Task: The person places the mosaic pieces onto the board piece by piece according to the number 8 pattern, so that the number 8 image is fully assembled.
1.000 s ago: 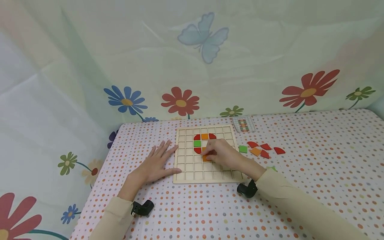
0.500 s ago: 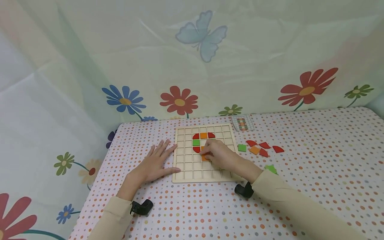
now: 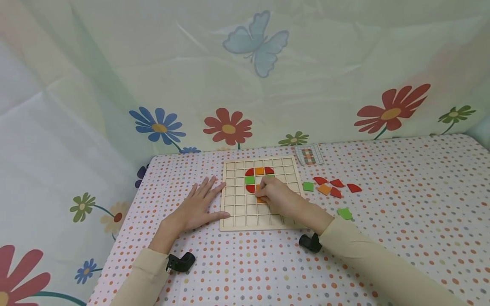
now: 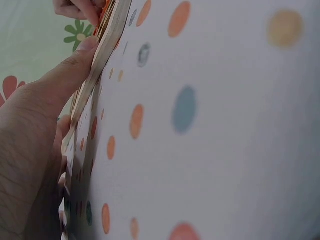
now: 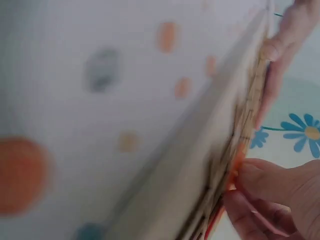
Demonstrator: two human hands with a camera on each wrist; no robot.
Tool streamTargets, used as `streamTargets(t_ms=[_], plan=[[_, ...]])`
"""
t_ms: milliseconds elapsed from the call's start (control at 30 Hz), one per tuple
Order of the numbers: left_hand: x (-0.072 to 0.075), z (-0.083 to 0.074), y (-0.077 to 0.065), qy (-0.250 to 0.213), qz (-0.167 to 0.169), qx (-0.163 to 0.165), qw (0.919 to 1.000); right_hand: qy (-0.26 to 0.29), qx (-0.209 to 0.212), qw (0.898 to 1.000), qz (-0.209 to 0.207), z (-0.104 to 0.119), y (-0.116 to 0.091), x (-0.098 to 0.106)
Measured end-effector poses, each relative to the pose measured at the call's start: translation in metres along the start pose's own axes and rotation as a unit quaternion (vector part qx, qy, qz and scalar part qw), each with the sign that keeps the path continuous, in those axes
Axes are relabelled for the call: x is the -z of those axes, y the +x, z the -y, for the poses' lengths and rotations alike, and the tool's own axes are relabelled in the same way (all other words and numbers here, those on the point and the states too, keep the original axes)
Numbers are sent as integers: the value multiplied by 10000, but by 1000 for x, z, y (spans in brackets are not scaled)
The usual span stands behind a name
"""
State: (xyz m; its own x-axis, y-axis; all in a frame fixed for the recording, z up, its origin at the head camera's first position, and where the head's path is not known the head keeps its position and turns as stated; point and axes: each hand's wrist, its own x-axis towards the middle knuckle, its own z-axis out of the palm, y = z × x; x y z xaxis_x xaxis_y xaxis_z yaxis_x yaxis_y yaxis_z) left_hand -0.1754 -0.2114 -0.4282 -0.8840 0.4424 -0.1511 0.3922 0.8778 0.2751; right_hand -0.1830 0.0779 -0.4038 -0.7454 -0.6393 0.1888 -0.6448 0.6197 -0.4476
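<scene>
A wooden grid board (image 3: 240, 221) lies on the table in the head view, with red quarter-circle, orange square and green square tiles in its upper middle cells. My right hand (image 3: 281, 197) is over the board's centre, its thumb and fingertips pinching an orange square tile (image 3: 260, 200) low against the grid. In the right wrist view the thumb meets that orange tile (image 5: 237, 161) right at the board's surface. My left hand (image 3: 194, 210) lies with fingers spread at the left side, thumb and index fingertips on the board's edge. Part of the pattern is hidden behind the right hand.
To the right of the board lie several loose red quarter-circles (image 3: 354, 188), an orange square (image 3: 324, 189) and a green square (image 3: 308, 186). More green (image 3: 345, 213) shows near the right sleeve. A pattern card (image 3: 309, 155) lies behind, close to the backdrop.
The right hand has shifted very slightly over the orange square tile, covering more of it. Green near the right sleeve has come into fuller view. The left hand stays in place.
</scene>
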Motion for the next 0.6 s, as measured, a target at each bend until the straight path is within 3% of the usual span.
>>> streamTargets(t_ms=[200, 367, 600], plan=[[1, -1, -1, -22, -8, -10, 10000, 167, -56, 9998, -51, -4, -3, 0], [1, -2, -1, -28, -2, 3, 10000, 714, -302, 9969, 96, -9, -8, 4], [1, -2, 0, 23, -12, 22, 10000, 1288, -341, 9911, 55, -15, -25, 25]])
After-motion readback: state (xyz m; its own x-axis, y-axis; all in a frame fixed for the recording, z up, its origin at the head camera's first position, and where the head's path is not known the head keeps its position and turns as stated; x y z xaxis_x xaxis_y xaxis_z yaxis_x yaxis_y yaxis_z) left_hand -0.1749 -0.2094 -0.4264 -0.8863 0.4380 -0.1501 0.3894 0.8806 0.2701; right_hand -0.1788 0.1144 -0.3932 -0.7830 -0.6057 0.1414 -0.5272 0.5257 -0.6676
